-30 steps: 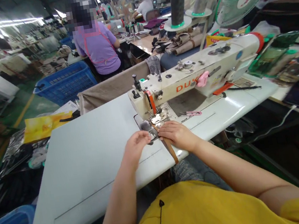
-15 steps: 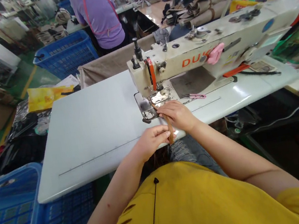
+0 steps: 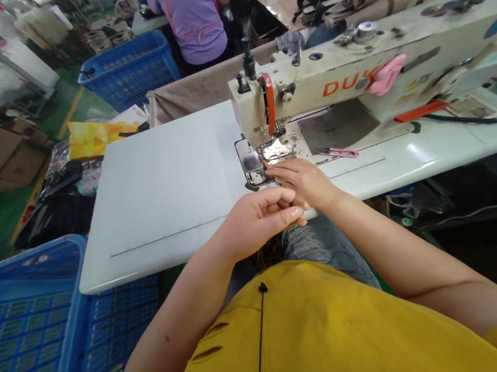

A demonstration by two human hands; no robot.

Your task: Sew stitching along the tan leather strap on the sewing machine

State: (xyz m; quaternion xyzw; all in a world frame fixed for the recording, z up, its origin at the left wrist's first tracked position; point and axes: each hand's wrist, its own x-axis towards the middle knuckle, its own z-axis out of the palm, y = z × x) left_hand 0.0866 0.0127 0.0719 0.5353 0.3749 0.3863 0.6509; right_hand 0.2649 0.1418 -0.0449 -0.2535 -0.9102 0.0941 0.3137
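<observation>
- Observed, against half a second ago, a shift of the left hand [image 3: 258,222], now larger in view, and loss from sight of the brown strip's [image 3: 265,162] lower length.
- Found the left hand with fingers curled and thumb close to them, beside the right hand [image 3: 309,182]; cannot tell whether closed on the strip.
- Found the right hand lying low with fingers extended and side by side, tips near the presser foot [image 3: 267,148]; cannot tell any grip.
- Located the brown strip at the presser foot of the sewing machine [image 3: 352,66], mostly hidden by hands.
- Recorded pink-handled snips [image 3: 344,152] on the worktable [image 3: 171,173], right of the hands.
- Recorded a blue basket [image 3: 26,303] at left, near the worktable.
</observation>
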